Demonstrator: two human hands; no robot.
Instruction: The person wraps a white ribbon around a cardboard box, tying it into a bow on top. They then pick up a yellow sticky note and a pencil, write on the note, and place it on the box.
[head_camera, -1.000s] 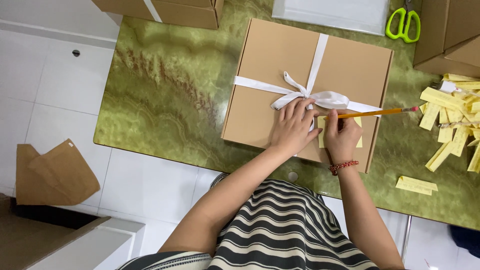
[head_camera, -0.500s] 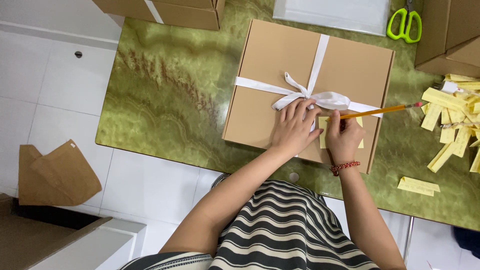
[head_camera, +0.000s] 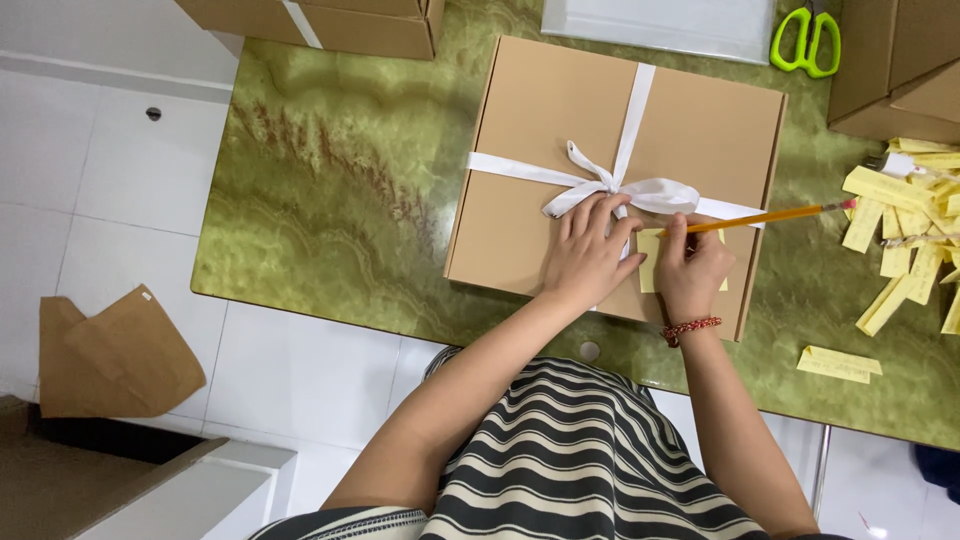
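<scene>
We saw little change over the last second: the left hand (head_camera: 588, 252) stayed flat on the flat brown cardboard box (head_camera: 560, 130), beside the small yellow paper note (head_camera: 650, 262). The right hand (head_camera: 692, 268) kept gripping the orange pencil (head_camera: 765, 217), tip on that note.

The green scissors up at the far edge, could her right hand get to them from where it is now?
Probably yes: the table between the right hand and green scissors looks bare, but the hand holds a pencil.
</scene>
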